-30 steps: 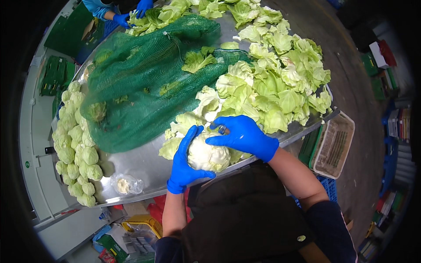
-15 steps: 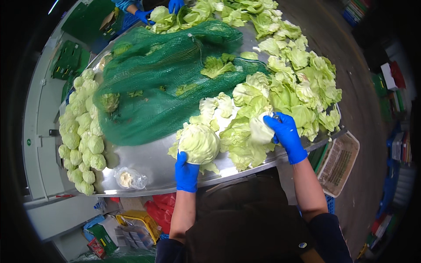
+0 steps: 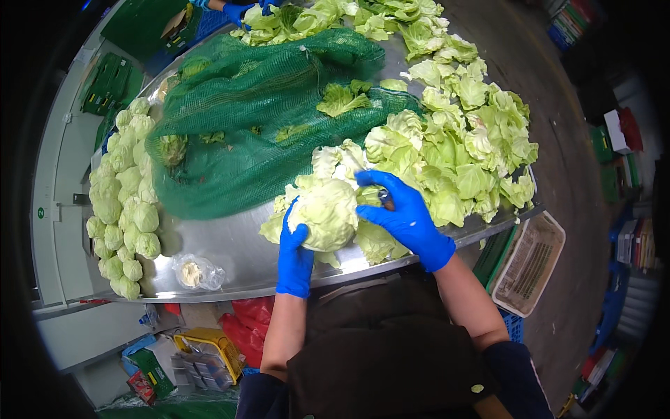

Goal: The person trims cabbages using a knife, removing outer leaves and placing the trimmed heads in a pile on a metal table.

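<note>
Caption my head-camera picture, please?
Left hand on a cabbage, right hand beside it, near loose leaves and green netting.

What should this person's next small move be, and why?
Probably ease another outer leaf off the cabbage head with the right hand: the left hand supports the head, the right is at its side with a small brownish tool, and loose leaves already lie heaped to the right.

Left grip [image 3: 295,257] cupped upright, right grip [image 3: 410,218] curled inward, forearms [image 3: 285,332] bare
</note>
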The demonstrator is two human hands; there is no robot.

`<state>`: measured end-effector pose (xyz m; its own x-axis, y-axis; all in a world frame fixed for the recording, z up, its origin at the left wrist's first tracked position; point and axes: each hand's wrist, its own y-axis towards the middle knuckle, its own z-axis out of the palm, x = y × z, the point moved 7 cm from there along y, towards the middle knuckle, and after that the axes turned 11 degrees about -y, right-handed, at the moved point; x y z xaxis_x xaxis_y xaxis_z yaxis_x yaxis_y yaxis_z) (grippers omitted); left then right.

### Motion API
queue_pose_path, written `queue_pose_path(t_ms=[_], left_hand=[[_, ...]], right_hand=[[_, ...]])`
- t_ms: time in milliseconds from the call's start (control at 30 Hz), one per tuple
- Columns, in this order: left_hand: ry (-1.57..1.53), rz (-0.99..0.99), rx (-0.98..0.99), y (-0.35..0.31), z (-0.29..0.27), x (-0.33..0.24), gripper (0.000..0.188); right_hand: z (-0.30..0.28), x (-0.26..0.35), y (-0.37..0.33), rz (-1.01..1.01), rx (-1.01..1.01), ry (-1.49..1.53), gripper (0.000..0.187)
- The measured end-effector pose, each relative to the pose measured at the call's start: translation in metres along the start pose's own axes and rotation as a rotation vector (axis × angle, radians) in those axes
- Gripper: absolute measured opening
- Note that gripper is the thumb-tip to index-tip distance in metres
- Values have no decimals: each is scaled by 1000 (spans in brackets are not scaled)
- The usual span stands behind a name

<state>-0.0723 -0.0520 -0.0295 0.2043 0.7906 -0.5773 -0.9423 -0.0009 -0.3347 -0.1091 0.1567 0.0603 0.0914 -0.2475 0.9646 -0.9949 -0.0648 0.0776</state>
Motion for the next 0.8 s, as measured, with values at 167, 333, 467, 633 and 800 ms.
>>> queue_pose_path(t_ms=[167, 333, 467, 633, 800], left_hand=[[147, 25, 63, 0, 19, -5, 88], [-47, -72, -43, 0, 0, 8, 78], [-393, -227, -94, -4, 11, 16, 77], [-416, -232, 5, 4, 28, 25, 83], [-434, -213, 107, -6, 55, 30, 89]], right_hand=[[23, -7, -1, -47, 252, -237, 40], [5, -4, -10, -80, 198, 65, 32], [-35, -34, -20, 340, 169, 180, 28], [-61, -51, 4, 82, 46, -201, 51], [3, -11, 6, 130, 438, -64, 85]])
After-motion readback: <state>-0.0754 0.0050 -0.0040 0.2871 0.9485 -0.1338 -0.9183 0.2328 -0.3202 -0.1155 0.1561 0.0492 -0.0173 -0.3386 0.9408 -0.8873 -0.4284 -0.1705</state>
